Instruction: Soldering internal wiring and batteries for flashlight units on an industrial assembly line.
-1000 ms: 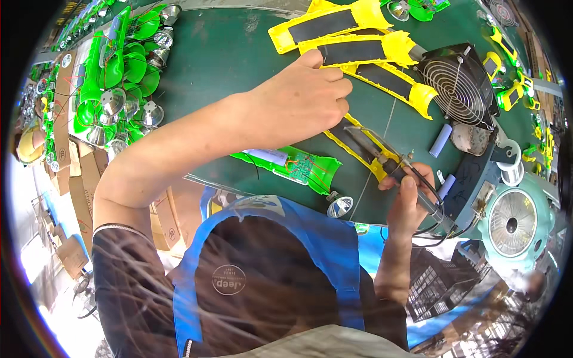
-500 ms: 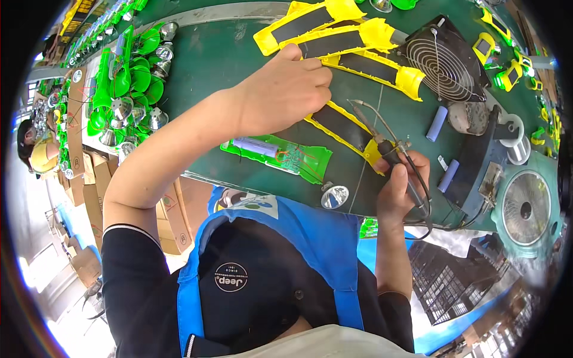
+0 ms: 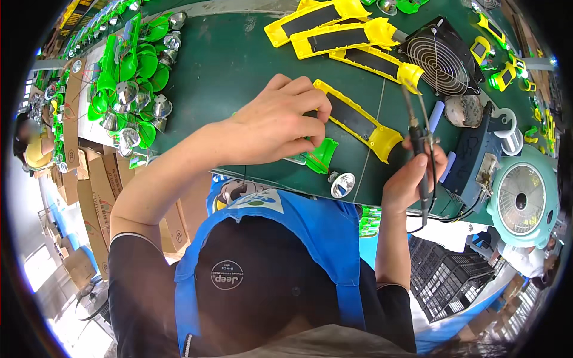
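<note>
My left hand [image 3: 277,125] hovers with bent fingers apart above a green plastic casing half [image 3: 323,156], hiding most of it. I see nothing in its grasp. In my right hand [image 3: 413,179] is a soldering iron [image 3: 421,156], held upright with its blurred tip pointing away from me. Between the hands a single yellow casing half [image 3: 381,142] with a dark inset lies at a slant. Beside the green casing, near the table's front edge, rests a round silver lamp reflector [image 3: 342,185].
Several yellow casings [image 3: 334,40] are stacked at the back. A black fan with a wire grille [image 3: 439,62], a solder spool [image 3: 508,134], blue-purple cylindrical cells [image 3: 436,115] and a teal fan [image 3: 520,201] stand right. Green casings with reflectors [image 3: 126,92] crowd the left.
My left hand has come back from the yellow casings to above the green one. My right hand has moved the soldering iron right, away from the single yellow casing, and turned it more upright.
</note>
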Tool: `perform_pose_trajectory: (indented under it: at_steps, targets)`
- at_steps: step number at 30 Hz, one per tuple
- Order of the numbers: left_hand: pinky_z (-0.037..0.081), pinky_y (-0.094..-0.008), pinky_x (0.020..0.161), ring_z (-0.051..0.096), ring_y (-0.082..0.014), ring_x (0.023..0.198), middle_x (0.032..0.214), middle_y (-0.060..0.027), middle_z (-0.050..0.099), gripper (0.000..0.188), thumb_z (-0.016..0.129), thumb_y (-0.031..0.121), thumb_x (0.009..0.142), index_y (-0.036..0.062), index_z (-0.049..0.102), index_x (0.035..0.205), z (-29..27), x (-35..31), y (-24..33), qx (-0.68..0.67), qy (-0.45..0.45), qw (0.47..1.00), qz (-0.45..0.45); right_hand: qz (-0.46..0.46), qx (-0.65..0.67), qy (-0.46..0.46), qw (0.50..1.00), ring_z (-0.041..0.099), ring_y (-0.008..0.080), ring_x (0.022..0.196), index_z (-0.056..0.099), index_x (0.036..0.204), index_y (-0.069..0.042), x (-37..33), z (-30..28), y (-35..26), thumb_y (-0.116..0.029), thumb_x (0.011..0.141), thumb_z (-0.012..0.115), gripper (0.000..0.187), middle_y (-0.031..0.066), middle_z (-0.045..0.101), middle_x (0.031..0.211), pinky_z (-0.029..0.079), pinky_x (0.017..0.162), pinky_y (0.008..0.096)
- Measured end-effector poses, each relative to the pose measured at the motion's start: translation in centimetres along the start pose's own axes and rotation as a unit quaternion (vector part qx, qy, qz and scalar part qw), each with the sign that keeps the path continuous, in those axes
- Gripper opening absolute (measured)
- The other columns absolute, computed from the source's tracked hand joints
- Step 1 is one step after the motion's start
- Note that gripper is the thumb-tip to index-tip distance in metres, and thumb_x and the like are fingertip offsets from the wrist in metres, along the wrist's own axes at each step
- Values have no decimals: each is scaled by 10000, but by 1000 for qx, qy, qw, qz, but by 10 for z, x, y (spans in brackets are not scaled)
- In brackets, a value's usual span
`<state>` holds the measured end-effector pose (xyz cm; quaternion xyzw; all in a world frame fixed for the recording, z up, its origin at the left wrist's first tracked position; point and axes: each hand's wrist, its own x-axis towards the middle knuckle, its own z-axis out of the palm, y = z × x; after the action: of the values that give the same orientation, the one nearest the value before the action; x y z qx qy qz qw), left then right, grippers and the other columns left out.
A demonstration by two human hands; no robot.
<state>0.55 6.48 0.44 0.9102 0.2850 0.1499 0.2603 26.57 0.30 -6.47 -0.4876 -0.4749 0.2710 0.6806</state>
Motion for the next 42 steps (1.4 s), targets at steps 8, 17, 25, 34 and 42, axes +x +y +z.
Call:
perform_pose_trajectory:
  at_steps: [8,17,25,34,42]
  targets:
    - [353,-416,910,511,-250,1074,1102,-22,586,135,747,110,700,132,651,793,9,-11,6,2,67,997,39,30,50,-16,998,624,211,952,455,1103,-17,21,9,8,-327,962,584,364,162,637,1011,431,940,348]
    - [420,-357,817,584,-218,866,790,-13,596,142,717,79,696,104,618,796,62,27,37,77,266,960,-37,128,106,-86,982,505,162,845,468,1142,-31,0,34,-2,-306,978,539,328,103,560,939,409,808,311]
    - [431,-344,783,569,-215,806,747,-35,572,101,620,93,718,90,612,818,62,32,28,160,193,966,-60,198,243,-61,948,595,228,896,474,1144,-34,2,-7,-9,-286,962,573,327,131,604,921,440,982,437]
    - [430,-364,780,572,-245,797,774,-54,573,103,623,69,745,85,619,847,54,43,27,139,84,984,-77,292,95,-180,934,567,146,613,557,968,42,33,-60,-15,-142,857,616,223,128,640,746,482,627,281]
    - [427,-374,791,566,-252,797,782,-65,565,108,584,90,765,71,615,867,48,46,27,158,33,983,-84,296,31,-207,932,609,128,626,570,956,46,38,-48,-30,-52,867,629,145,95,638,740,502,595,249]
